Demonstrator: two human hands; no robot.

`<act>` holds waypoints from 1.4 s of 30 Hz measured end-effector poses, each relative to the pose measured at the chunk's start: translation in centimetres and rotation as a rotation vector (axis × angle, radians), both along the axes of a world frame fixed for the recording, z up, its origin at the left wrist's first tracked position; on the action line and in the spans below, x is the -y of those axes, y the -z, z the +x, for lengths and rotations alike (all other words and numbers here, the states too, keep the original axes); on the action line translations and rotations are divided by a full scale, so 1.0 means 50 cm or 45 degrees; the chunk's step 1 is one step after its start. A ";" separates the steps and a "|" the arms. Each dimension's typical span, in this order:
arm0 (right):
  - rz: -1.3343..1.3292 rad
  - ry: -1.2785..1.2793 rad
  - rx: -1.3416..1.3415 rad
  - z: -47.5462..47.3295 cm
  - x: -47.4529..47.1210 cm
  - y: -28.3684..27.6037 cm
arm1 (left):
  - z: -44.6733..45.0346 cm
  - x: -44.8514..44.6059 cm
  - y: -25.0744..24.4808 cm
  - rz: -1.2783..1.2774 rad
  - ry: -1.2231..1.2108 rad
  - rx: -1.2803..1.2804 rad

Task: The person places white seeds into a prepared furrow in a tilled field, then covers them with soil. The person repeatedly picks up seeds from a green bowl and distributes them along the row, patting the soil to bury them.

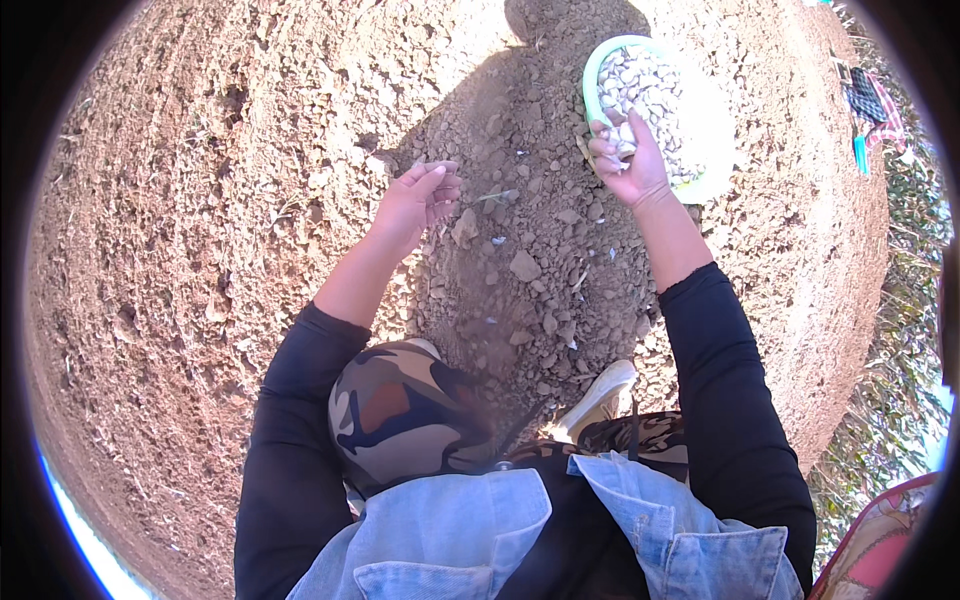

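A pale green basin (592, 71) stands on the soil at the upper right, filled with whitish cloves (637, 79) that look like garlic. My right hand (634, 161) is at the basin's near edge, palm up, its fingers curled around several cloves (621, 141). Over the shaded soil (517, 187) to the left hangs my left hand (420, 199), with bent fingers and the thumb close to them. Whether anything small sits between those fingertips is hidden. Strong sunlight washes out the right side of the basin.
Clods (525, 265) and small white flakes (499, 241) lie on the soil between my hands. My camouflage-clad knee (405, 405) and a light shoe (600, 397) are below. Checked cloth (885, 112) lies by the grassy edge (900, 315) at right. A red-edged item (877, 540) is at lower right.
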State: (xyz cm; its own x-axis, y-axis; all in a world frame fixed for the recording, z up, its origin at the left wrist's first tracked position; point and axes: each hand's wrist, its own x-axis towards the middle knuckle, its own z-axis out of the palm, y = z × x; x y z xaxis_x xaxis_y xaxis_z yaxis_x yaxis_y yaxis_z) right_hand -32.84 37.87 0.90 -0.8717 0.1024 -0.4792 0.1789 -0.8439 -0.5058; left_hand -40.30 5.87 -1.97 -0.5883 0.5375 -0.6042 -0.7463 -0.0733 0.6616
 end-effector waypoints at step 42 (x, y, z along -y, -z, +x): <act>-0.712 0.079 0.097 0.154 0.432 0.124 | 0.114 0.058 -0.061 -0.376 1.234 -2.061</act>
